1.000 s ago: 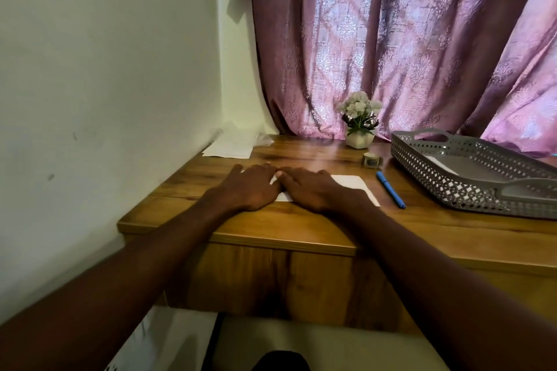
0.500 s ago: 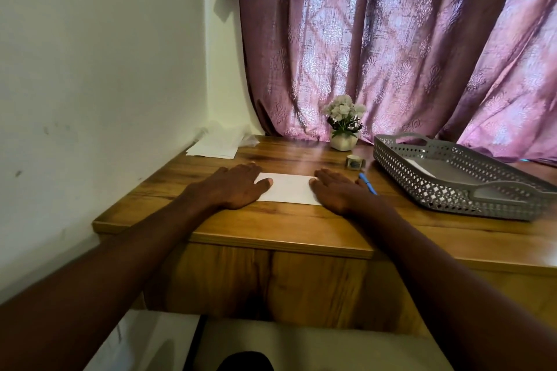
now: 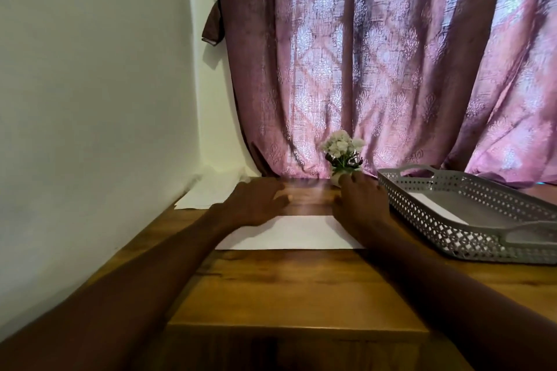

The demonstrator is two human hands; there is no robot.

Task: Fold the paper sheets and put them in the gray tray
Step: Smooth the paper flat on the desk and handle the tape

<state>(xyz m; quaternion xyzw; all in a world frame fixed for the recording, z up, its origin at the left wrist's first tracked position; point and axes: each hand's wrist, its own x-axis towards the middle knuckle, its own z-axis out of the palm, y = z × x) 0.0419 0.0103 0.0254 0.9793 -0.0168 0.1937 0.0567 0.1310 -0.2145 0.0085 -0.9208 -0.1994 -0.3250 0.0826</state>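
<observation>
A folded white paper sheet lies flat on the wooden desk. My left hand stretches out with straight fingers over the sheet's far left corner and the wood beyond it. My right hand lies flat with straight fingers at the sheet's far right end, beside the gray tray. The perforated tray stands at the right and has a folded white sheet inside. More white sheets lie at the far left against the wall.
A small white pot of pale flowers stands at the back of the desk, just beyond my right hand. A purple curtain hangs behind. A white wall bounds the left side.
Both hands have slid apart from the sheet's middle and then farther back across the desk. The camera has come closer and lower. The blue pen and small roll are now out of sight.
</observation>
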